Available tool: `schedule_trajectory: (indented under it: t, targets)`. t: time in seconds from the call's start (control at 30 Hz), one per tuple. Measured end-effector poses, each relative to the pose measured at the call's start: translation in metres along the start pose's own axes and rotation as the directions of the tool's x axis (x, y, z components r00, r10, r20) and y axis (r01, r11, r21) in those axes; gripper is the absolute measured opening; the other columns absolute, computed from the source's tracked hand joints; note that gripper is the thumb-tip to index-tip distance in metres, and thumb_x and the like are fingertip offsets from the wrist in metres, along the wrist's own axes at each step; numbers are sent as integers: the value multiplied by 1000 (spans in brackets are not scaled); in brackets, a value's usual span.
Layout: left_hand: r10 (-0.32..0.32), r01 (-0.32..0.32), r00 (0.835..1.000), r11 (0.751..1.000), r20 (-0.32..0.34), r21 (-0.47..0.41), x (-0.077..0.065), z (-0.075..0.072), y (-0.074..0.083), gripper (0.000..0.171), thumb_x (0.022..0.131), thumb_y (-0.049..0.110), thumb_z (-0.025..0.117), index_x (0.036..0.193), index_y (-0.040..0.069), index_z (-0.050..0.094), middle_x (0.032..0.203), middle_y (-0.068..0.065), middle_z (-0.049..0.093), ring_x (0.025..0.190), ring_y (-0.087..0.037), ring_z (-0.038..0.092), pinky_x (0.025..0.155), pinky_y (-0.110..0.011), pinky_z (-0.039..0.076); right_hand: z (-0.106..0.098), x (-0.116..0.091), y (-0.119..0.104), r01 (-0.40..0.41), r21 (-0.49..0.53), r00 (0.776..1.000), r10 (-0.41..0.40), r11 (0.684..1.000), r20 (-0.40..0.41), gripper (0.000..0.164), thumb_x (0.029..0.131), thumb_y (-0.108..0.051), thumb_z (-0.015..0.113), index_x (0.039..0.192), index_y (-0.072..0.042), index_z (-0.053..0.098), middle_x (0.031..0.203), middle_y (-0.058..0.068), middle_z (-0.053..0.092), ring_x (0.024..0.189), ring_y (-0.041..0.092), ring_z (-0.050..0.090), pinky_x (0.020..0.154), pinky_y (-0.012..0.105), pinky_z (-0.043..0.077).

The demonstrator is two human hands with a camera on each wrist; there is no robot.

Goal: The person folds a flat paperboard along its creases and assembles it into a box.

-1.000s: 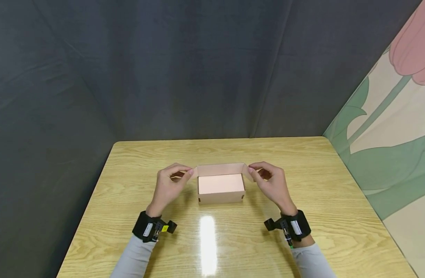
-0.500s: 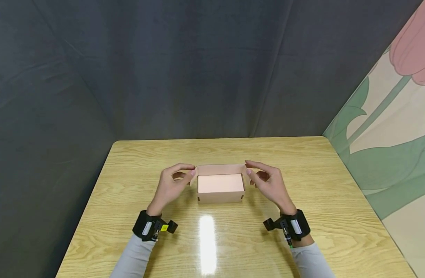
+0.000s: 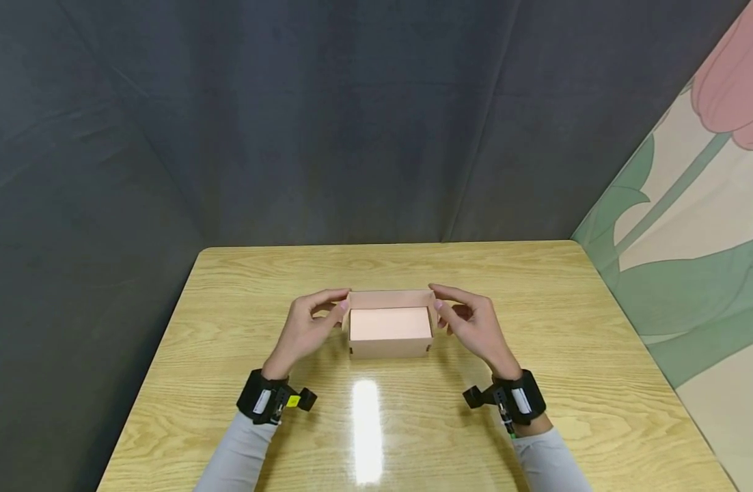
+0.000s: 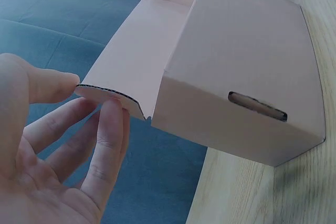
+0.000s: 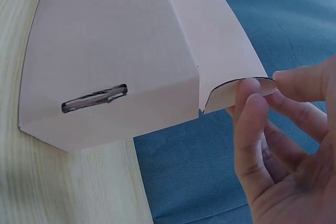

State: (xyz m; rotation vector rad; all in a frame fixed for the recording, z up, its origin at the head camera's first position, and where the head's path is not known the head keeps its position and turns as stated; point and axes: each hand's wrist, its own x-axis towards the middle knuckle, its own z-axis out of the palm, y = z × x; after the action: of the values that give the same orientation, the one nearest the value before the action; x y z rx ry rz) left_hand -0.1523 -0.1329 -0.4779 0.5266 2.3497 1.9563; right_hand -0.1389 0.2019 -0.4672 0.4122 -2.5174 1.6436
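A small pinkish-brown cardboard box [image 3: 391,348] sits on the table, its lid panel [image 3: 391,299] raised at the far side. Narrow flaps stick out from both ends of that panel. My left hand [image 3: 309,329] holds the left side flap [image 4: 100,94], thumb at its corner and fingertips against its outer face. On the other side, my right hand [image 3: 480,329] holds the right side flap [image 5: 223,94] in a matching way, thumb at the corner and fingers on the outer face. Both flaps are bent inward toward the box. The box's inside is hidden under its pale top.
The box stands around the middle of a light wooden table [image 3: 241,273]. A dark curtain [image 3: 327,123] hangs behind the table's far edge, and a flower-patterned cloth [image 3: 690,273] covers the right side. Black camera straps [image 3: 262,396] circle both wrists.
Both hands have moved slightly inward, folding the side flaps from spread outward to nearly square with the lid panel. The box has stayed in place.
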Motion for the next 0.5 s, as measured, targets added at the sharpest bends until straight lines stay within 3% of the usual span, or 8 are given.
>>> schedule_trajectory:
  t: [0.1, 0.33, 0.5]
  targets:
    - [-1, 1, 1000, 1000, -11, -10, 0, 1, 0, 34, 107, 16, 68, 136, -1, 70, 136, -21, 70, 112, -38, 72, 82, -38, 67, 1, 0, 0, -13, -4, 1000, 13, 1000, -4, 32, 106, -14, 68, 138, -10, 73, 121, 20, 76, 65, 14, 71, 55, 31, 59]
    - [2, -3, 1000, 999, -18, -39, 0, 5, -1, 33, 105, 13, 70, 134, -2, 71, 134, -23, 69, 111, -40, 72, 84, -53, 65, 3, 0, -3, -25, 8, 1000, 25, 1000, -15, 28, 105, -15, 69, 132, -7, 75, 107, 19, 78, 60, 16, 71, 52, 33, 59]
    - [11, -12, 1000, 999, -19, -40, 0, 6, -4, 30, 104, 12, 70, 131, -1, 71, 131, -22, 70, 110, -39, 72, 84, -55, 65, 3, 0, -3, -13, 21, 1000, 13, 1000, -12, 27, 106, -13, 68, 130, -5, 75, 104, 21, 78, 61, 23, 73, 55, 36, 62]
